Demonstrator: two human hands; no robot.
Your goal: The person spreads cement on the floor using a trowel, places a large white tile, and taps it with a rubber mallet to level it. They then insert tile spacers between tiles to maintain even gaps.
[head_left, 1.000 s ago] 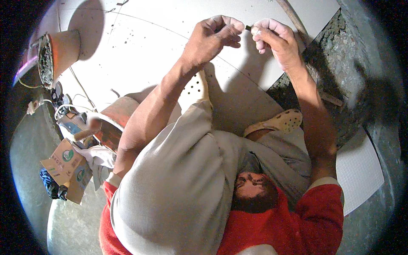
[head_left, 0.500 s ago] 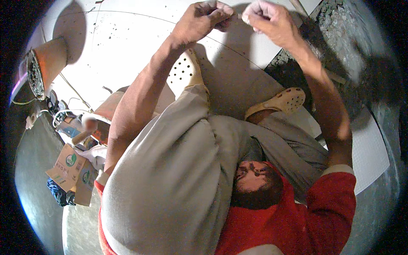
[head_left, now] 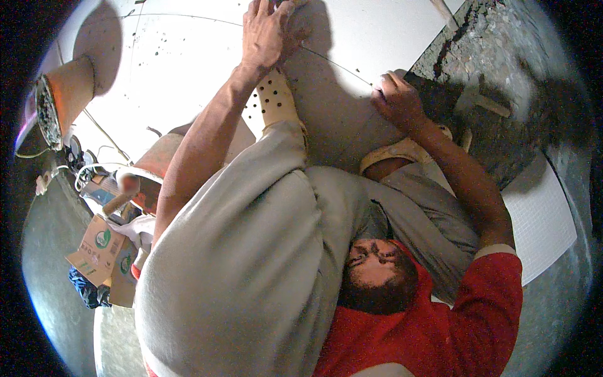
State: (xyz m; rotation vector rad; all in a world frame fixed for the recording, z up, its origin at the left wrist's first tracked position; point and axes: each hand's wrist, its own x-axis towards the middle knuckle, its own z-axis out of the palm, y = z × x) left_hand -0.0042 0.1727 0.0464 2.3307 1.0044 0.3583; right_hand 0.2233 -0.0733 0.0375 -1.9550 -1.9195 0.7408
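Hands work a thin string (head_left: 333, 63) stretched across a white tiled floor (head_left: 188, 56). The left hand (head_left: 264, 31) reaches up to the top edge of the view, its fingers bunched in a pinching grip around the far end of the string; the fingertips are partly cut off by the frame, so exactly how they close cannot be told. The right hand (head_left: 396, 97) sits lower and further right, fingers curled down and pinching the near end of the string against the floor, just at the edge where the white tile meets a patch of rough grey mortar (head_left: 502, 81). The string runs taut and slightly slanted between the two hands, lying on or just above the tile.

Below the hands, the person's knees in grey-beige trousers (head_left: 251, 251) fill the middle of the view, with two cream perforated clogs (head_left: 273, 100) on the feet, the left one just beneath the left forearm. A red sleeve (head_left: 496, 295) covers the right upper arm.

At the far left stands an orange bucket (head_left: 63, 94) tipped toward the camera, with dark residue inside. Near it lie loose white cords (head_left: 88, 173), a cardboard box (head_left: 97, 248) and a dark blue cloth (head_left: 85, 289), all well apart from the hands.
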